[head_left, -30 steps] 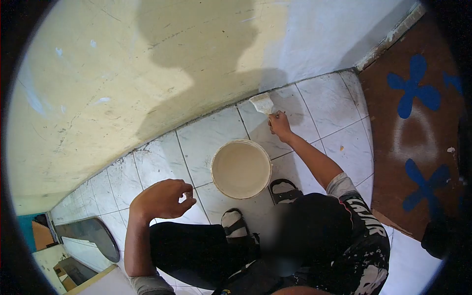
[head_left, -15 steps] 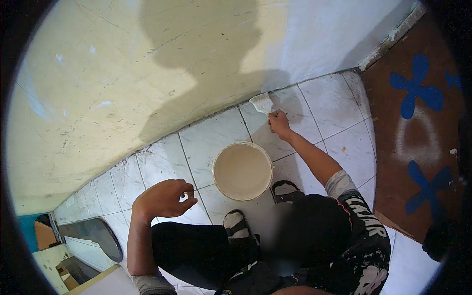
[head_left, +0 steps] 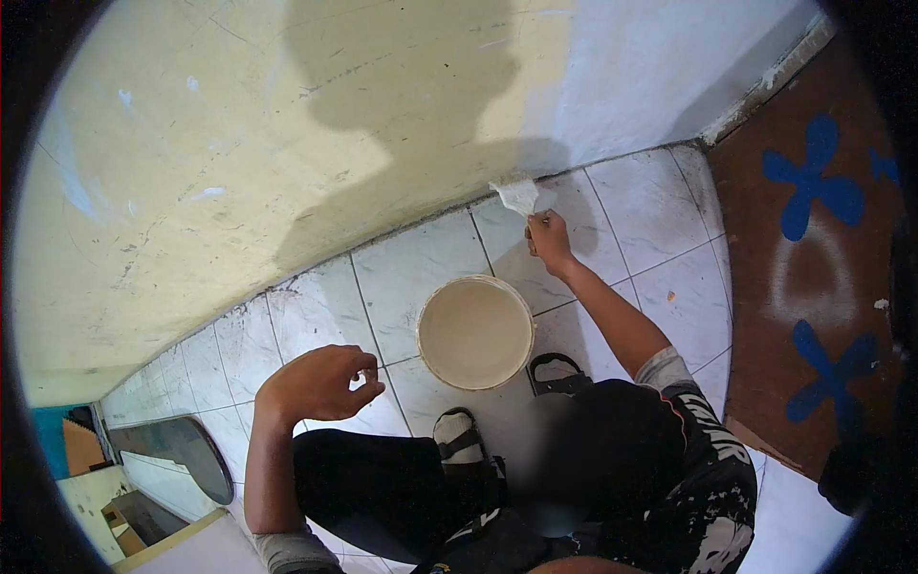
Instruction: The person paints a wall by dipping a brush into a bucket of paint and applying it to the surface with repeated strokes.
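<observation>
My right hand (head_left: 549,241) is closed round the handle of a wide, white-coated paintbrush (head_left: 518,195). Its bristles meet the foot of the wall (head_left: 411,105), just left of where the yellow gives way to a pale bluish-white coat. Below, a round bucket (head_left: 475,332) holding cream-white liquid stands on the floor between the wall and my feet. My left hand (head_left: 320,385) hangs above my knee with nothing visible in it; the fingers curl loosely, and a gap shows between thumb and forefinger.
White floor tiles (head_left: 411,258) run along the wall. At the right is a brown panel (head_left: 765,258) with blue painted flowers. My sandalled feet (head_left: 461,440) are close to the bucket. A dark, rounded-edge object (head_left: 182,454) lies at the lower left.
The brush has moved from the floor edge slightly up onto the base of the wall, its bristles now against the yellow paint. The left hand has stayed nearly still.
</observation>
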Demonstrator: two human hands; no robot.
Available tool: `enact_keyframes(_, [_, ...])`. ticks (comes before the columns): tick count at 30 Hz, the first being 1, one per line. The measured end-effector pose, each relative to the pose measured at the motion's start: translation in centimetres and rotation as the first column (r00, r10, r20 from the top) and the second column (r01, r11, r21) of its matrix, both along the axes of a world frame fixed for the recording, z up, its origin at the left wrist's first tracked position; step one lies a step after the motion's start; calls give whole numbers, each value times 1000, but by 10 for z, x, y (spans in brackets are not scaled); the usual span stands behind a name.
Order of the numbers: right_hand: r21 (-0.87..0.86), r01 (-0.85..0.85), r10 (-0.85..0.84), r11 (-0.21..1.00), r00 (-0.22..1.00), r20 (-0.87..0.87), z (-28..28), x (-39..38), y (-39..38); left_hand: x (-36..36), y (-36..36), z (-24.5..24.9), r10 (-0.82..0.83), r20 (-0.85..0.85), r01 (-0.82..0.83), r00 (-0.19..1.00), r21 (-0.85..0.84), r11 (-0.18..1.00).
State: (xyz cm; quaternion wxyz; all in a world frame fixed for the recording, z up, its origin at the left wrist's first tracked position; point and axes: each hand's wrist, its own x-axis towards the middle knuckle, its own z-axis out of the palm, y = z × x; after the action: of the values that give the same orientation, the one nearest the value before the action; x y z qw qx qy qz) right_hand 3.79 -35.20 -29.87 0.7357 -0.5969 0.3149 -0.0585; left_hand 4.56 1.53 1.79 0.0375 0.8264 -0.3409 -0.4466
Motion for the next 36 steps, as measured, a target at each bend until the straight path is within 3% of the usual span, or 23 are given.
enact_keyframes(2, [41, 10, -11, 999, 1000, 25, 7, -6, 3, -1, 1, 3, 6, 5, -6, 1000, 7, 1000])
enact_keyframes(4, [-43, 7, -10, 999, 997, -71, 3, -10, 1, -1, 2, 3, 12, 10, -12, 1000, 13, 1000])
enact_keyframes(11, [-180, -22, 11, 983, 998, -65, -6, -14, 4, -2, 2, 4, 7, 3, -7, 1000, 12, 1000])
enact_keyframes(13, [-681, 64, 25, 730, 992, 120, -4, -23, 6, -2, 3, 6, 16, 12, -16, 1000, 10, 1000])
enact_keyframes(17, [-671, 69, -25, 738, 997, 76, 16, -34, 8, -1, 7, 5, 13, 12, -13, 1000, 14, 1000])
enact_keyframes(20, [-747, 42, -4, 664, 999, 53, -2, -28, 3, -1, 6, 3, 10, 2, -10, 1000, 22, 1000])
enact_keyframes(22, [-785, -64, 31, 616, 998, -56, -9, -22, 2, -1, 4, 3, 12, 2, -12, 1000, 19, 1000])
enact_keyframes(29, [-756, -121, 48, 643, 992, -117, -34, -1, 1, -1, 5, 4, 18, -1, -18, 1000, 27, 999])
enact_keyframes(31, [-847, -58, -7, 529, 997, -73, -36, 4, 3, -1, 5, 2, 27, -4, -27, 1000, 26, 999])
enact_keyframes(36, [-783, -103, 5, 613, 992, -127, -35, 8, 3, 1, 5, -4, 14, -11, -14, 1000, -3, 1000])
